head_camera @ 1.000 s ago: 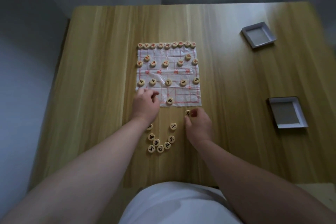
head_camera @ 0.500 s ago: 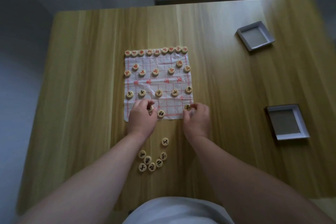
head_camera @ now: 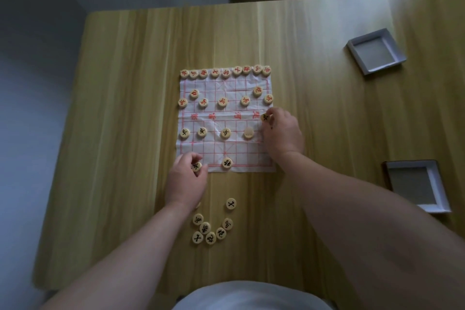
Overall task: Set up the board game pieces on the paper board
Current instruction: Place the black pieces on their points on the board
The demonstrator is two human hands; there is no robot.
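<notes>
Unreadable: pale disc [head_camera: 248,133] | left hand [head_camera: 187,179] pinches corner piece [head_camera: 196,166] | right hand [head_camera: 283,131] pinches edge piece [head_camera: 264,117], moved up paper board [head_camera: 226,148]

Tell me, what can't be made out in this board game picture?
All head view.
- Characters on the loose pieces: too small and blurred to read.
- Pale piece on the paper board: no marking shows; face-down or glare, cannot tell.
- Board's right edge: partly hidden by the right hand.
- One piece: mostly hidden by the wrist of the left hand.
</notes>
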